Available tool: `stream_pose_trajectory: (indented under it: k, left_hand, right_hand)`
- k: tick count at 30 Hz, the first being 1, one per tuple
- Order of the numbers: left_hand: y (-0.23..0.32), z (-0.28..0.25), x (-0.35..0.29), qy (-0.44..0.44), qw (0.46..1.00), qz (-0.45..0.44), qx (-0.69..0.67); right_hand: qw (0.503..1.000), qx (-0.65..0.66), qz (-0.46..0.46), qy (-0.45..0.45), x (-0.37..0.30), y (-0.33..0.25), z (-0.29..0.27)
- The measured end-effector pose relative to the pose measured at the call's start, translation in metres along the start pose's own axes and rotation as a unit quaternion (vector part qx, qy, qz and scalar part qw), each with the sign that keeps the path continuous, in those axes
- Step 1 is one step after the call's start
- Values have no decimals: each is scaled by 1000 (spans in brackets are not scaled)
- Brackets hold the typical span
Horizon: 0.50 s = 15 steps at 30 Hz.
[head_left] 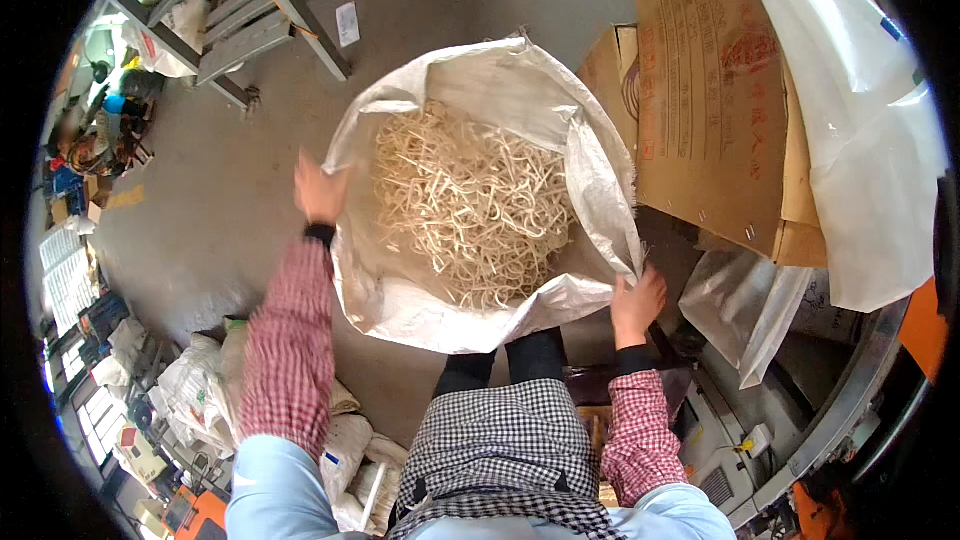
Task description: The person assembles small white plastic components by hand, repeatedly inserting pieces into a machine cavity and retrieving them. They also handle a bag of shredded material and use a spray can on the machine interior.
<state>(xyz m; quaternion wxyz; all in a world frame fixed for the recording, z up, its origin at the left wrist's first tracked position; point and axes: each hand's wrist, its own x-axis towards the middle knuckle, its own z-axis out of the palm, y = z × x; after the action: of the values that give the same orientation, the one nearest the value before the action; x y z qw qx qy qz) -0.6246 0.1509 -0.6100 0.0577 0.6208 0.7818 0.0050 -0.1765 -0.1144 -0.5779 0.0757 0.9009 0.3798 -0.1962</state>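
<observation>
A large white woven sack (400,325) stands in front of me with its mouth wide and its rim partly folded. Inside lies a heap of thin, curled, cream-coloured strips (475,205); I cannot tell their material. My right hand (638,305) is closed on the sack's rim at the near right. At the left side of the rim is my left hand (320,192), slightly blurred, its fingers and thumb apart. Its thumb side is beside the sack's edge; whether it touches is unclear.
Large cardboard boxes (700,90) stand at the right, with clear plastic sheeting (860,140) over them. A grey metal frame (250,40) stands at the far left. Several filled white bags (195,390) lie at the near left. A metal-edged machine or bench (835,420) is at the near right.
</observation>
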Motion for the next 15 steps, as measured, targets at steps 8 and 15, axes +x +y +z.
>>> stream_pose_trajectory:
  k: [8, 15]
  left_hand:
    - [-137, 47, -194, -258, 918, -300, 23]
    - [-93, 19, -147, -77, 989, -108, -63]
  right_hand:
    - [960, 43, -234, 148, 77, -165, -18]
    - [964, 88, -241, 63, 146, -204, -37]
